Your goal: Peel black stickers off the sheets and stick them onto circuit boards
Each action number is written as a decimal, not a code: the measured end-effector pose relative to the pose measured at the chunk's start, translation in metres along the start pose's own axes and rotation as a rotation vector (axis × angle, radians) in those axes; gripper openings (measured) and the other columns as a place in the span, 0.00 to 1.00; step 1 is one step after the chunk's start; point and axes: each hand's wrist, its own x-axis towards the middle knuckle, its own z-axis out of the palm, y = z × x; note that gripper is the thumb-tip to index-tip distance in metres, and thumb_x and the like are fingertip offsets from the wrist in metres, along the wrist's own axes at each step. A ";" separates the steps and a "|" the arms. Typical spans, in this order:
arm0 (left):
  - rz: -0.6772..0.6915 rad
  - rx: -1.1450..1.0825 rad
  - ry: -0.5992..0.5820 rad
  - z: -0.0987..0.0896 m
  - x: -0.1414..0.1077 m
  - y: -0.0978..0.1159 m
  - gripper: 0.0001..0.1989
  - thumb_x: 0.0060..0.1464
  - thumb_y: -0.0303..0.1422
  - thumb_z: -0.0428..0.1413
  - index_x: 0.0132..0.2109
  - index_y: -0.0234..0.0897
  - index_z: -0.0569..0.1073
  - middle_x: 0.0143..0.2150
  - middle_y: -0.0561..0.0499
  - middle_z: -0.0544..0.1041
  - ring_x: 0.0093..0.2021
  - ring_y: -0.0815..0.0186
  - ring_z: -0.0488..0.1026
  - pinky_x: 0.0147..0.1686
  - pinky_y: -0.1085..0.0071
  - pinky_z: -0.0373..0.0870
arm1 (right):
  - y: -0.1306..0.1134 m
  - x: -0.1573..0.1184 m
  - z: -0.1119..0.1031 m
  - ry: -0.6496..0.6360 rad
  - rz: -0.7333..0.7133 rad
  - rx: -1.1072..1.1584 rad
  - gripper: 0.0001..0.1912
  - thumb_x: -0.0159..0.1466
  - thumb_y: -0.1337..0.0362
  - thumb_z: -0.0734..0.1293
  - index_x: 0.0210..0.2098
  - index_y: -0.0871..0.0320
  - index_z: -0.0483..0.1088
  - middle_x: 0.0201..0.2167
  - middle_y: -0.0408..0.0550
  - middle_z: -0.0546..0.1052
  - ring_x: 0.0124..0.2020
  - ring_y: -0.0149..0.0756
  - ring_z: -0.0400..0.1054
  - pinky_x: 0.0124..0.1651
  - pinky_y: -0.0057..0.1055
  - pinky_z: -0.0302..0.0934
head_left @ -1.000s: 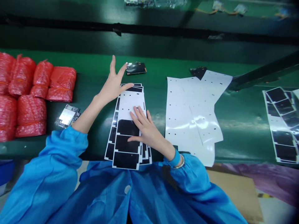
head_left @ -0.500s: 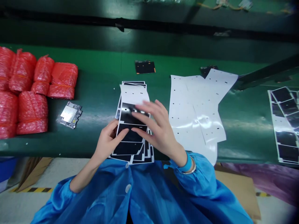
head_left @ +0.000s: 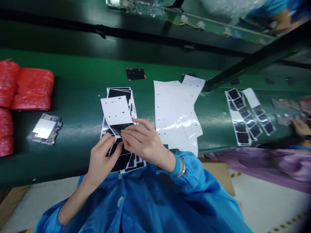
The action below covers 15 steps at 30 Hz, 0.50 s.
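A sticker sheet (head_left: pixel 114 111) with a bare white upper part and black rectangular stickers below lies tilted on a stack of similar sheets (head_left: pixel 119 93) at the bench's front edge. My left hand (head_left: pixel 100 160) pinches its left edge, thumb on top. The fingertips of my right hand (head_left: pixel 148 145) are closed at a black sticker (head_left: pixel 118 128) just under the white part; the exact grip is partly hidden by the fingers. Right of the hands lie white backing sheets (head_left: pixel 175 106) with small dark holes.
Red bubble-wrapped bundles (head_left: pixel 34 85) and a circuit board (head_left: pixel 45 128) lie left. A black-covered board (head_left: pixel 135 73) lies behind the stack. Rightward are more sticker strips (head_left: pixel 239 116), a slanting dark beam (head_left: pixel 255 61) and another person's hand (head_left: pixel 301 127).
My right hand has come down from its spread, blurred pose and closed at the sheet. The top sheet now tilts left. The view has swung right, showing another person's hand.
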 end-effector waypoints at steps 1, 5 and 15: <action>-0.008 0.011 0.015 0.001 0.001 0.002 0.07 0.63 0.28 0.54 0.34 0.37 0.70 0.32 0.54 0.71 0.31 0.70 0.70 0.35 0.75 0.70 | -0.002 -0.001 0.003 -0.008 0.037 -0.006 0.11 0.71 0.69 0.63 0.37 0.55 0.78 0.38 0.46 0.86 0.41 0.36 0.79 0.56 0.41 0.72; -0.147 -0.031 0.012 0.004 0.003 0.005 0.05 0.62 0.34 0.57 0.43 0.40 0.72 0.33 0.55 0.74 0.32 0.68 0.74 0.34 0.73 0.72 | -0.002 -0.004 0.011 -0.032 0.239 0.093 0.12 0.71 0.67 0.63 0.37 0.53 0.78 0.40 0.46 0.86 0.41 0.35 0.80 0.54 0.41 0.72; -0.069 0.465 0.150 0.014 -0.006 -0.034 0.13 0.64 0.36 0.56 0.53 0.38 0.72 0.58 0.31 0.64 0.65 0.30 0.58 0.55 0.27 0.61 | 0.030 -0.008 -0.011 0.406 0.845 0.583 0.08 0.67 0.59 0.67 0.35 0.53 0.78 0.36 0.44 0.85 0.38 0.35 0.80 0.43 0.35 0.77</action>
